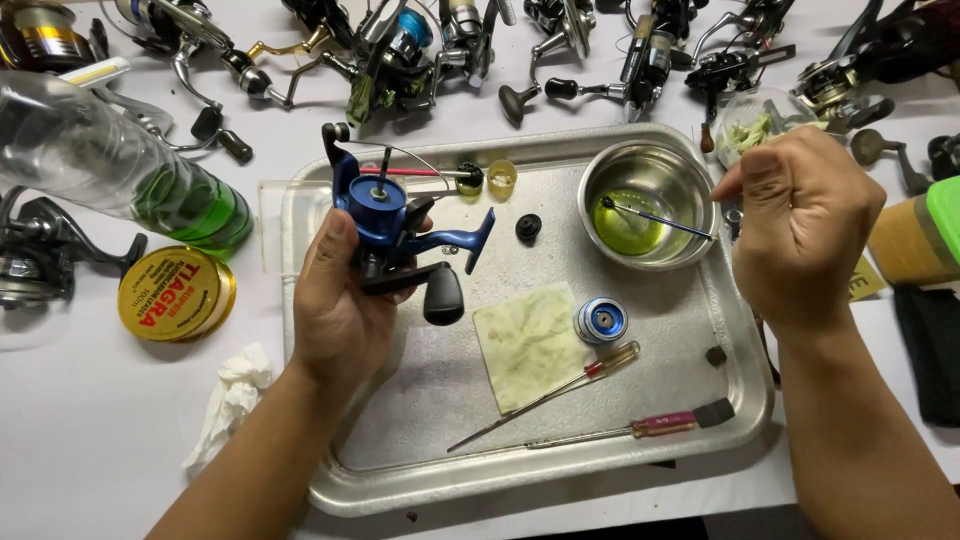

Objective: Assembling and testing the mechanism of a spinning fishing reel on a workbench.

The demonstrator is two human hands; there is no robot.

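Left of centre in the frame, the left hand (335, 300) has its grip closed around a blue fishing reel (400, 235) above the metal tray (420, 440). At right, the right hand (800, 225) pinches a thin brush (655, 218) dipping into the steel bowl (680, 170) of green liquid.

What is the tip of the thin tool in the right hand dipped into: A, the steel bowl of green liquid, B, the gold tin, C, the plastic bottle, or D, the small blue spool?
A: the right hand holds a thin tool whose tip sits in the green liquid inside the steel bowl.
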